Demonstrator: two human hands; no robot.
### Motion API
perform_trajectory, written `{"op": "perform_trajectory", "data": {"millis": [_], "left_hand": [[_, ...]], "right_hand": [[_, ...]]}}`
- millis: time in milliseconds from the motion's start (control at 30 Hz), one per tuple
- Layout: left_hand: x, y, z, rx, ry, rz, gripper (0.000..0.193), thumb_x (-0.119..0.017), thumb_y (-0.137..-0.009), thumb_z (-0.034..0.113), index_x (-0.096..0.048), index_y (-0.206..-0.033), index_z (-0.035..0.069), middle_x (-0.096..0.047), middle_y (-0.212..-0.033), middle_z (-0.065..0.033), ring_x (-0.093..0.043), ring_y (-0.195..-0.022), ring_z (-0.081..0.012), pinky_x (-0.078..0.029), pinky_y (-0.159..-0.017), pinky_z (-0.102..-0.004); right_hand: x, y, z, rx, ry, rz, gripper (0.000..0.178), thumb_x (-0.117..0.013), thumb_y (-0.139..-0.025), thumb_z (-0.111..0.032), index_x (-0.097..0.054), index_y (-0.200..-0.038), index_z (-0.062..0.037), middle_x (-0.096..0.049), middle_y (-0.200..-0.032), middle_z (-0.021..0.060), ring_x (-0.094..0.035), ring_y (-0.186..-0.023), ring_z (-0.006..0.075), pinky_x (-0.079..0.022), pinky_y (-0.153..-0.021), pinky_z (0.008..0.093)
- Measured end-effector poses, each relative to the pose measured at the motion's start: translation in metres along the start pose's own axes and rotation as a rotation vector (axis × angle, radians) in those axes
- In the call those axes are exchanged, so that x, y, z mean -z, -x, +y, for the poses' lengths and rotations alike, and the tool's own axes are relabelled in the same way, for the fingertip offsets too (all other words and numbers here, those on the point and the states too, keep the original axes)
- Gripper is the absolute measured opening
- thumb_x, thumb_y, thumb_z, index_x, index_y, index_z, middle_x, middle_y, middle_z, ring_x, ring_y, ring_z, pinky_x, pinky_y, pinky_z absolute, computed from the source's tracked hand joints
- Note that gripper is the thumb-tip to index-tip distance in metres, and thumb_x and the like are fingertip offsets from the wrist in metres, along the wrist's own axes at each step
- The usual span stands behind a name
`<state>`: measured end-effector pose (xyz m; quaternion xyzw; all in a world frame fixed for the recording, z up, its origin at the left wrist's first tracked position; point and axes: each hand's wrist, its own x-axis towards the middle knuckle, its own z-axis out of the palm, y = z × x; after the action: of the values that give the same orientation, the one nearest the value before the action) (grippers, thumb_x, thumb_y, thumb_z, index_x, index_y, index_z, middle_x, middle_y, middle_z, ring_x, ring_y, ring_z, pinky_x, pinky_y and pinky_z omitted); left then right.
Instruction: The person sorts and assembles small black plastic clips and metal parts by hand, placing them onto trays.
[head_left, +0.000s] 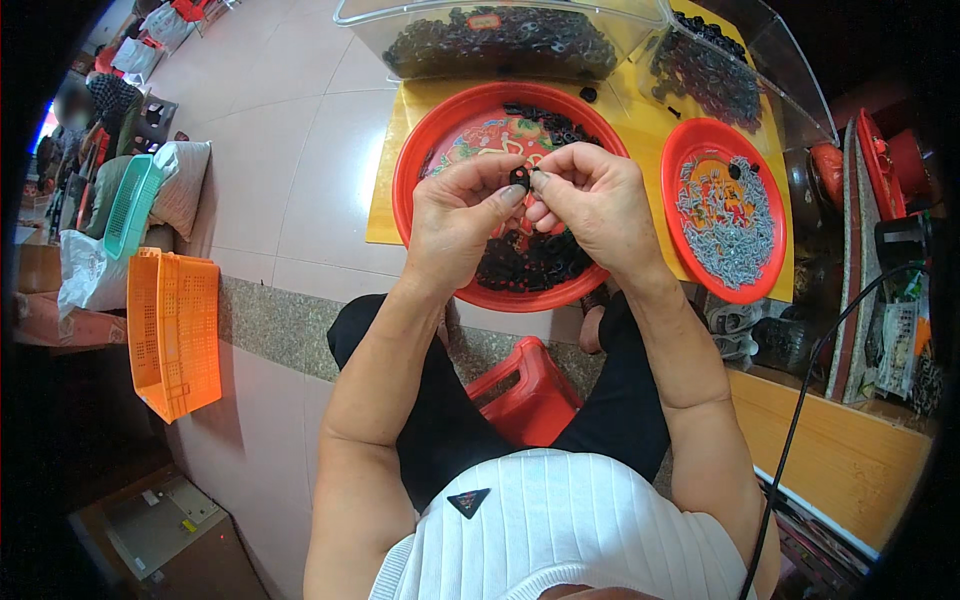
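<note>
My left hand [462,212] pinches a small black plastic part [519,178] with holes in it, between thumb and fingers. Against that part's right side, my right hand [597,207] has its thumb and forefinger pressed together; whatever lies between them is too small to make out. Both hands are over a red round tray [408,165] with a printed pattern inside. Small black parts [535,262] lie heaped along the tray's near side, and more black pieces [550,122] lie at its far side.
Right of the tray, a red plate [672,165] holds many silver screws [735,240]. Clear plastic bins of black parts [500,42] stand behind on the yellow board [382,215]. A red stool [530,395] is between my legs. An orange crate [175,335] stands left; a person [115,100] is far left.
</note>
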<state>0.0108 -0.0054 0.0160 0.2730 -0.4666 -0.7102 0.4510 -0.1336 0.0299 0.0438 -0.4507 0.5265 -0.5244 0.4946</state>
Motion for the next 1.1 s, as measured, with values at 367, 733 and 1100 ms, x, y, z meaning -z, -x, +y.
{"op": "perform_trajectory", "data": {"millis": [367,733,1100], "left_hand": [[0.004,0.002,-0.001,-0.002,-0.043,-0.028,0.025,-0.059,-0.075,-0.007,-0.059,-0.099,-0.004,-0.062,-0.086,-0.0110,-0.059,-0.070,-0.0135,-0.049,-0.059,-0.0230],[-0.003,0.007,0.001,-0.097,-0.140,-0.053,0.019,-0.057,-0.076,-0.007,-0.061,-0.095,-0.003,-0.063,-0.079,-0.0062,-0.059,-0.068,-0.0085,-0.049,-0.060,-0.0196],[-0.002,0.006,-0.002,-0.064,-0.170,-0.094,0.022,-0.057,-0.076,-0.008,-0.059,-0.097,-0.005,-0.062,-0.081,-0.0092,-0.058,-0.067,-0.0120,-0.048,-0.058,-0.0216]], "right_hand": [[0.026,-0.014,0.015,-0.136,-0.270,-0.290,0.012,-0.062,-0.079,-0.009,-0.059,-0.086,0.0008,-0.061,-0.069,0.0061,-0.060,-0.058,0.0095,-0.050,-0.051,0.0189],[0.029,-0.015,0.023,-0.143,-0.363,-0.420,0.023,-0.067,-0.074,-0.011,-0.056,-0.091,-0.0003,-0.059,-0.080,0.0039,-0.062,-0.069,0.0135,-0.053,-0.060,0.0219],[0.027,-0.015,0.019,-0.107,-0.253,-0.427,0.021,-0.065,-0.077,-0.015,-0.056,-0.090,-0.0013,-0.061,-0.077,0.0058,-0.061,-0.066,0.0121,-0.051,-0.058,0.0205]]}}
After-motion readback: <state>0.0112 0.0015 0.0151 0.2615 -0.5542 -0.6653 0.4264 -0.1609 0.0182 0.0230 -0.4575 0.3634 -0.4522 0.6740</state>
